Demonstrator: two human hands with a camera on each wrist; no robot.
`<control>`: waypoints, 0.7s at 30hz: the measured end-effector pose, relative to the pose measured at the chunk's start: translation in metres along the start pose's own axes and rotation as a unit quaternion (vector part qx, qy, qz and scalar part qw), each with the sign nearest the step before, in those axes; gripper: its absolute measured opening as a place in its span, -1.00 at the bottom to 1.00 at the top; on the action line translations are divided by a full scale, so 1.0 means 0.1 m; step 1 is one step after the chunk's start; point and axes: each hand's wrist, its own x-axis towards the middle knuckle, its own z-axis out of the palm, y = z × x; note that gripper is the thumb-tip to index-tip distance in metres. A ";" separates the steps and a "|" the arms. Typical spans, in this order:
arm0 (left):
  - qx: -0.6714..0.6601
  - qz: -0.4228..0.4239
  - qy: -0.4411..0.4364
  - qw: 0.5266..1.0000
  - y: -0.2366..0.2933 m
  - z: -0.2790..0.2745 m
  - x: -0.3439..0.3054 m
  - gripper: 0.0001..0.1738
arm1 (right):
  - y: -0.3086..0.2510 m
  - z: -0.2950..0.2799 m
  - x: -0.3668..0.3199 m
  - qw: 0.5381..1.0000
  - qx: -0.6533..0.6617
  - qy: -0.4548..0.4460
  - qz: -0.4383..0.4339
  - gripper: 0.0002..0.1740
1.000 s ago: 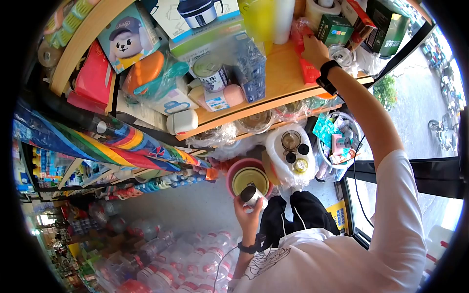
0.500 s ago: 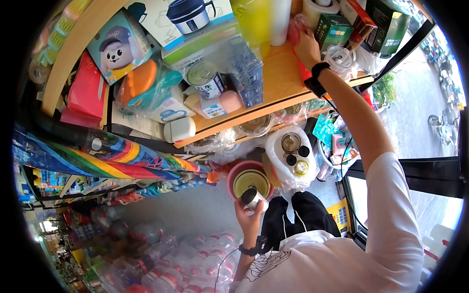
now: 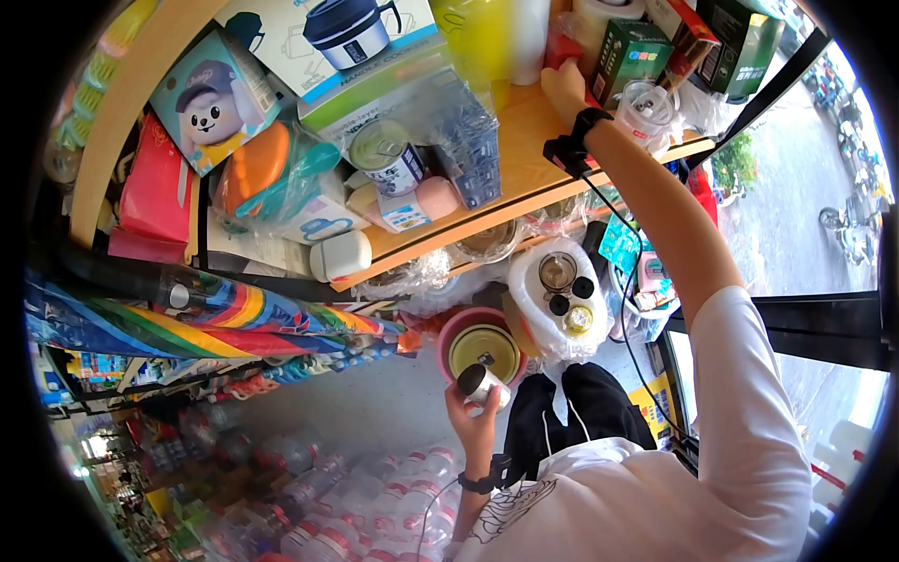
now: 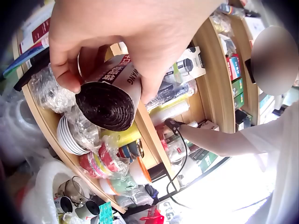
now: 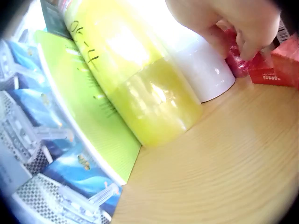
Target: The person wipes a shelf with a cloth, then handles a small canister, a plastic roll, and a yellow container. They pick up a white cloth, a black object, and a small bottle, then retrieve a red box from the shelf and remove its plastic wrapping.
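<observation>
My left hand [image 3: 476,431] grips a dark-ended roll [image 3: 480,383] in a pale printed wrapper. The left wrist view shows thumb and fingers of that hand [image 4: 126,32] around the wrapper, the roll's black spiral end [image 4: 105,106] facing the camera. Up on the wooden shelf, my right hand [image 3: 565,91] is at a red plastic-wrapped item [image 3: 562,47]. Seen from the right wrist, the curled fingers of the hand [image 5: 233,21] pinch this crinkled red wrapping [image 5: 239,64], beside a white roll [image 5: 205,70] and a red box [image 5: 285,65].
A yellow roll [image 5: 159,102], a green box [image 3: 629,56] and a clear plastic cup [image 3: 646,108] share the shelf [image 3: 534,140]. Below are a pink basin [image 3: 446,351] and a white wrapped stool-like object [image 3: 529,281] bearing jars. Clear bottles [image 3: 393,496] cover part of the floor.
My right hand has moved left across the shelf toward the white roll, with the red item shifting beside it. The left hand keeps its hold on the roll, almost in place.
</observation>
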 end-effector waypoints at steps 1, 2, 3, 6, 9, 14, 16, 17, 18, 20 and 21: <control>0.002 0.002 0.000 1.000 0.00 0.00 0.00 -0.34 | -0.02 -0.03 0.02 1.000 -0.011 -0.025 -0.011 -0.31; 0.002 0.001 0.000 1.000 0.00 -0.01 0.01 -0.34 | -0.04 -0.05 0.03 0.998 -0.023 -0.050 -0.022 -0.36; 0.000 -0.001 0.001 1.000 0.00 -0.01 0.01 -0.34 | -0.01 -0.05 0.05 0.998 -0.023 -0.050 -0.022 -0.36; -0.008 -0.006 0.004 1.000 0.02 -0.01 0.00 -0.35 | -0.02 -0.11 0.05 0.994 -0.084 -0.024 -0.059 -0.49; -0.009 -0.011 0.000 1.000 0.04 -0.01 0.00 -0.35 | -0.14 -0.40 -0.20 0.975 -0.191 -0.087 -0.071 -0.56; -0.012 -0.007 -0.009 1.000 -0.06 0.02 0.03 -0.35 | -0.04 -0.55 -0.24 0.914 -0.351 -0.173 -0.109 -0.60; -0.015 -0.007 -0.012 1.000 -0.04 0.03 0.04 -0.34 | 0.01 -0.50 -0.23 0.909 -0.365 -0.178 -0.094 -0.60; -0.014 -0.007 -0.013 1.000 -0.03 0.03 0.04 -0.34 | 0.04 -0.45 -0.24 0.902 -0.391 -0.163 -0.078 -0.60; -0.013 -0.004 -0.013 1.000 -0.01 0.03 0.04 -0.35 | 0.00 -0.44 -0.26 0.895 -0.417 -0.147 -0.062 -0.61; -0.013 -0.001 -0.013 1.000 0.01 0.05 0.04 -0.35 | -0.05 -0.52 -0.31 0.901 -0.403 -0.127 -0.102 -0.64; -0.017 -0.004 -0.011 1.000 0.01 0.05 0.04 -0.35 | -0.05 -0.55 -0.32 0.905 -0.387 -0.108 -0.141 -0.68</control>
